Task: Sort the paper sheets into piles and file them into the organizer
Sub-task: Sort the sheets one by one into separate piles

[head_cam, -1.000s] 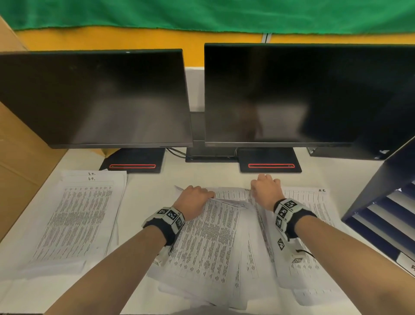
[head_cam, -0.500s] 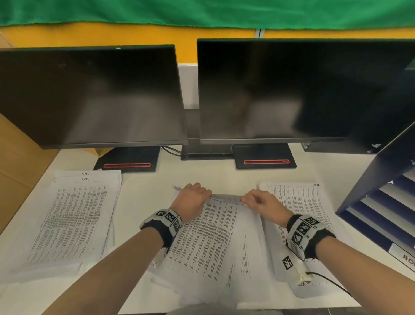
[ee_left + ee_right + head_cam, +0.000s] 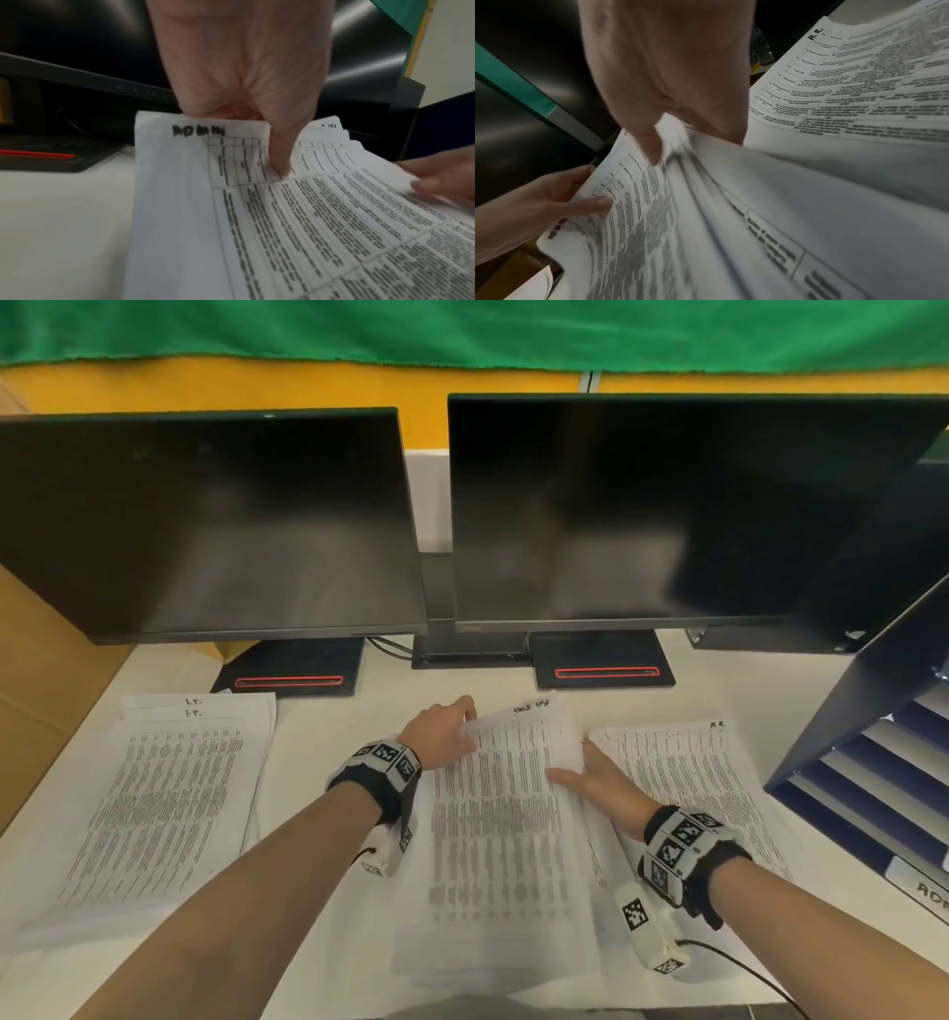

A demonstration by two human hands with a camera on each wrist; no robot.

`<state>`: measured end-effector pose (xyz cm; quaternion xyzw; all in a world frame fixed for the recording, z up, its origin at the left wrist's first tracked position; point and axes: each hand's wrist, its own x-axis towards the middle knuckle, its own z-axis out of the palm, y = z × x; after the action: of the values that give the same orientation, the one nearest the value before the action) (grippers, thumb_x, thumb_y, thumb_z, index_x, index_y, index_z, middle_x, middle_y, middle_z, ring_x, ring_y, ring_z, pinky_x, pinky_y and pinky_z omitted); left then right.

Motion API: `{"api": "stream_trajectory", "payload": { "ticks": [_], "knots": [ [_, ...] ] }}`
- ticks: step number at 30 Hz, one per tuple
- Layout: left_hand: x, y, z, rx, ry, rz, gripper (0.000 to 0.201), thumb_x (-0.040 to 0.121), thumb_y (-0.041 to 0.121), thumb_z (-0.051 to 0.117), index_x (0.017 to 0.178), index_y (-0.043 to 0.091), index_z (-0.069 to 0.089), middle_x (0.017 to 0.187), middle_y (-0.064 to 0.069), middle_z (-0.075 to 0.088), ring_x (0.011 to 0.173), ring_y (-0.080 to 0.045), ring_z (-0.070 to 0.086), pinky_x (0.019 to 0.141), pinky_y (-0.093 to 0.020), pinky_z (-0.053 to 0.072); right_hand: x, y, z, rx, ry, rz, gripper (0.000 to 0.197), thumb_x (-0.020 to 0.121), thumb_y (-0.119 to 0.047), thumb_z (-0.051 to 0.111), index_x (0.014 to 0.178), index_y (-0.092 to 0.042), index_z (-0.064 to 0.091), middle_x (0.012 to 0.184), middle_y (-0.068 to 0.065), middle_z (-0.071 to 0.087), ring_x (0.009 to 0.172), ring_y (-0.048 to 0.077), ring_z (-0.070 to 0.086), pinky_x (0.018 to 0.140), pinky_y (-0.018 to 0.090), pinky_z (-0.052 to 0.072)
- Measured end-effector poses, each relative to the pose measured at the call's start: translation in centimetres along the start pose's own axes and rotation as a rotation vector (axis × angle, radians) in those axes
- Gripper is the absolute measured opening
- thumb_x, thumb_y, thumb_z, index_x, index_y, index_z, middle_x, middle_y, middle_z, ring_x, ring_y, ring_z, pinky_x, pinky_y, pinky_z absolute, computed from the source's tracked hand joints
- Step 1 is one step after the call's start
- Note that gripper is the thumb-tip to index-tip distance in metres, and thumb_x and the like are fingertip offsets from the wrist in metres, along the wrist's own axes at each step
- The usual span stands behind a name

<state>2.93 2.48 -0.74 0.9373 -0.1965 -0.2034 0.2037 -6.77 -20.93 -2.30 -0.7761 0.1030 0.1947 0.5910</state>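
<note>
A middle stack of printed paper sheets [image 3: 498, 819] lies between two sorted piles, one marked "I.T." [image 3: 169, 809] on the left and one marked "H.R." [image 3: 688, 778] on the right. My left hand [image 3: 452, 726] pinches the stack's top left corner, thumb on top; in the left wrist view the top sheet [image 3: 180, 203] reads "ADMIN". My right hand [image 3: 580, 770] pinches the stack's right edge, with the thumb [image 3: 650, 148] on the sheets [image 3: 706, 223] and the other fingers behind them. The dark blue organizer [image 3: 868, 711] stands at the right.
Two dark monitors [image 3: 205, 521] [image 3: 667, 505] on black bases stand behind the papers. A brown cardboard panel [image 3: 36, 690] borders the white desk [image 3: 318, 726] on the left. The organizer's slots [image 3: 873, 783] face the H.R. pile.
The right hand slid from the stack's top edge down to its right edge. The loose fanned middle sheets now sit gathered into a squarer stack. The left hand stayed at the top left corner.
</note>
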Motion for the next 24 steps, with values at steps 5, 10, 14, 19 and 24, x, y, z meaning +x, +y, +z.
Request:
{"api": "stream_trajectory", "payload": {
  "ticks": [5, 10, 14, 19, 24],
  "knots": [
    [-0.2, -0.8, -0.6, 0.028, 0.099, 0.026, 0.017, 0.085, 0.029, 0.064, 0.087, 0.019, 0.05, 0.093, 0.0, 0.053, 0.083, -0.018, 0.049, 0.07, -0.027, 0.036, -0.2, 1.1, -0.2, 0.092, 0.091, 0.102, 0.03, 0.089, -0.011, 0.058, 0.118, -0.014, 0.05, 0.115, 0.008, 0.063, 0.101, 0.023, 0.062, 0.094, 0.046, 0.049],
    [-0.7, -3.6, -0.2, 0.067, 0.077, -0.074, 0.016, 0.083, 0.022, 0.064, 0.096, 0.015, 0.058, 0.102, -0.003, 0.061, 0.086, -0.017, 0.05, 0.074, -0.029, 0.039, -0.2, 1.8, -0.6, 0.042, 0.114, 0.193, 0.029, 0.09, -0.01, 0.055, 0.118, -0.004, 0.05, 0.111, 0.012, 0.061, 0.099, 0.027, 0.062, 0.09, 0.044, 0.052],
    [-1.2, -4.3, 0.0, -0.016, 0.129, -0.09, 0.012, 0.083, 0.016, 0.065, 0.093, 0.014, 0.059, 0.089, -0.001, 0.059, 0.083, -0.019, 0.053, 0.072, -0.026, 0.039, 0.2, 2.4, -0.5, 0.016, 0.129, 0.232, 0.037, 0.088, -0.01, 0.057, 0.123, -0.003, 0.046, 0.112, 0.011, 0.06, 0.099, 0.024, 0.061, 0.082, 0.037, 0.053],
    [-1.2, -3.8, -0.2, -0.048, 0.18, -0.077, 0.01, 0.085, 0.015, 0.065, 0.094, 0.013, 0.062, 0.085, 0.001, 0.058, 0.08, -0.018, 0.053, 0.071, -0.026, 0.037, 0.6, 2.0, 0.5, -0.219, 0.239, 0.153, 0.066, 0.081, -0.008, 0.063, 0.134, -0.018, 0.026, 0.111, 0.007, 0.057, 0.097, 0.024, 0.059, 0.08, 0.035, 0.052],
    [-1.3, -3.8, 0.0, -0.003, 0.143, -0.05, 0.008, 0.092, 0.02, 0.055, 0.099, 0.015, 0.056, 0.095, -0.007, 0.063, 0.083, -0.022, 0.052, 0.072, -0.028, 0.037, 0.9, 2.0, 0.8, -0.367, 0.287, 0.105, 0.074, 0.082, -0.001, 0.06, 0.141, -0.018, 0.019, 0.116, 0.006, 0.055, 0.098, 0.024, 0.057, 0.085, 0.037, 0.05]
  ]
}}
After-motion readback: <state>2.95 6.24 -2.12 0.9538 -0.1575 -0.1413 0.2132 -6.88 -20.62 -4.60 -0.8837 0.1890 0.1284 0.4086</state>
